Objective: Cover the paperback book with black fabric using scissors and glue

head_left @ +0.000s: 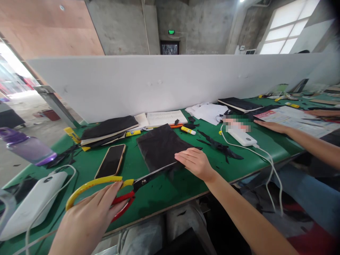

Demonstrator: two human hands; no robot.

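Observation:
My left hand (91, 216) is wrapped round the handles of large scissors (143, 181), one handle yellow and one red. Their dark blades point right along the near edge of a black sheet (160, 147) on the green table. At the sheet's right side, the fingers of my right hand (193, 163) are pressed together on its edge, close to the blade tips. Thin black scraps hang under the blades. Whether the blades are fully together is hard to tell.
A phone (111, 161), a white power bank (34, 203) and a purple bottle (29, 147) are on the left. Glue sticks (188, 130) and black scraps (221, 146) lie behind. Another person's hand (271, 125) rests at the right, beyond a cabled white device (241, 136).

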